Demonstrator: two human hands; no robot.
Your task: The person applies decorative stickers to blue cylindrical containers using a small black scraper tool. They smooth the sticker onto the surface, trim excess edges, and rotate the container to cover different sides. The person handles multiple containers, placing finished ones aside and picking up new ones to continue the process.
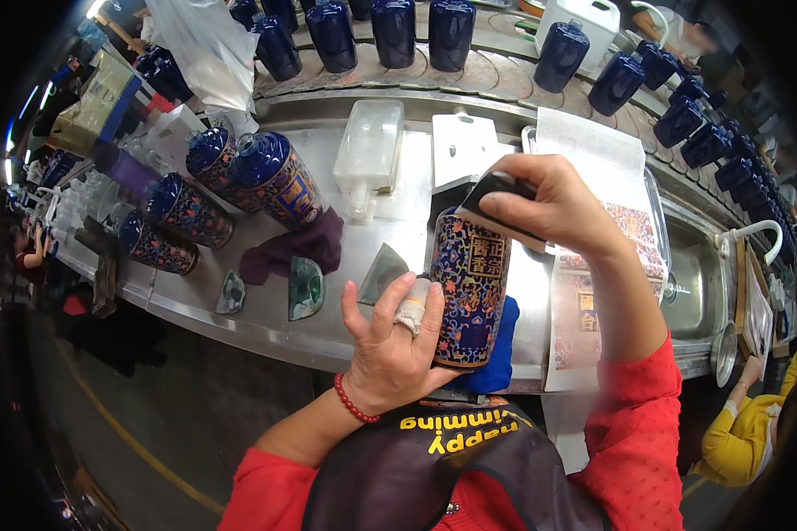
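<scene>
A dark blue bottle (468,305) with a colourful floral wrap and gold-framed lettering lies in front of me on a blue cloth (503,350). My left hand (397,341) cradles its lower left side, thumb along the base and other fingers spread; one finger is wrapped in pale tape. In my right hand (545,202) is a black-handled scraper (499,192), its edge pressed against the bottle's shoulder end. The bottle's neck is hidden behind that hand. Left of the bottle lie a greyish wedge-shaped piece (383,273) and a dark green one (306,288).
Wrapped bottles (279,181) stand at left beside a purple cloth (297,248). A clear rectangular bottle (372,146) lies behind. Printed sheets (584,310) are stacked at right, before a sink (695,274). Plain blue bottles (394,35) line a conveyor (496,84). Another person's yellow sleeve (739,438) shows at right.
</scene>
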